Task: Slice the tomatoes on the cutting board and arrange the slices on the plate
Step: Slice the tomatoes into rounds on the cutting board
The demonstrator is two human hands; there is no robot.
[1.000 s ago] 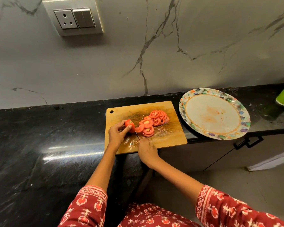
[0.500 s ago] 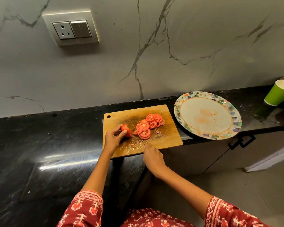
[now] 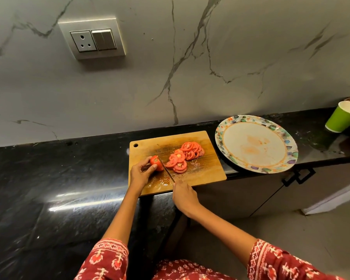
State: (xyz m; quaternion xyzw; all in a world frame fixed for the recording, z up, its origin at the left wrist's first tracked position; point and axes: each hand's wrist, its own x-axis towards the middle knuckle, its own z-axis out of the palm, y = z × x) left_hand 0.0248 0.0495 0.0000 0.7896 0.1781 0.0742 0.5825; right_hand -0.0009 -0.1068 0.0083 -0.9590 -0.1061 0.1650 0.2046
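Note:
A wooden cutting board point(image 3: 208, 170) lies on the black counter. My left hand point(image 3: 140, 174) grips the uncut tomato piece point(image 3: 156, 163) at the board's left side. My right hand point(image 3: 183, 196) holds a knife point(image 3: 167, 172) whose blade rests against the right face of that piece. Several tomato slices point(image 3: 185, 156) lie in a heap in the board's middle. The floral-rimmed plate point(image 3: 230, 126) sits to the right of the board and holds no slices, only faint orange smears.
A green paper cup point(image 3: 343, 119) stands at the far right of the black counter point(image 3: 59, 178). The plate overhangs the counter's front edge above a cabinet handle point(image 3: 297, 176). A wall socket and switch point(image 3: 93, 38) sit on the marble backsplash.
The view has shifted, so the board sits further right in the frame. My right hand has drawn back toward the board's front edge with the knife. My left hand still holds the tomato piece.

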